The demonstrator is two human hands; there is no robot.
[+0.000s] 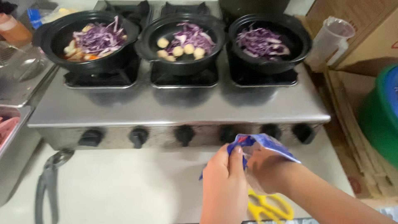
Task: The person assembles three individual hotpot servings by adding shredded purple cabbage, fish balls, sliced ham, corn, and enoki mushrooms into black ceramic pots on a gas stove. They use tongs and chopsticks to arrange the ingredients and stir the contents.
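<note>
I take the steel stove point(178, 105) as my landmark. Just in front of its knob row, my left hand point(224, 186) pinches the near edge of a blue and clear plastic packet point(265, 145), thumb on top and fingers clenched on the film. My right hand point(265, 170) is pushed inside the packet's mouth; its fingers are hidden by the plastic, so I cannot tell whether they grasp anything in there. The packet hangs above the desk point(124, 186), not resting on it.

Below the packet, further from the stove, yellow-handled scissors point(269, 207) lie on the desk, partly hidden by my right forearm. Off the stove's front left corner lie grey metal tongs point(47, 182).

On the stove's burners stand three black pots in a row. The left pot point(89, 37) holds shredded purple cabbage over pale and orange pieces, the middle pot point(182, 41) cabbage with round pale balls, the right pot point(269, 41) cabbage alone. Six dark knobs point(139, 136) run along the stove's front.

Right of the stove, a clear plastic measuring jug point(331, 39) stands against brown cardboard boxes point(365, 33), and nearer me a green tub point(379, 116) shows at the frame edge. Left of the stove sit steel trays point(16, 79), the nearer one holding something pink. Beyond the stove's left rear corner I see an orange bottle point(12, 29).

The desk is pale and smooth.
</note>
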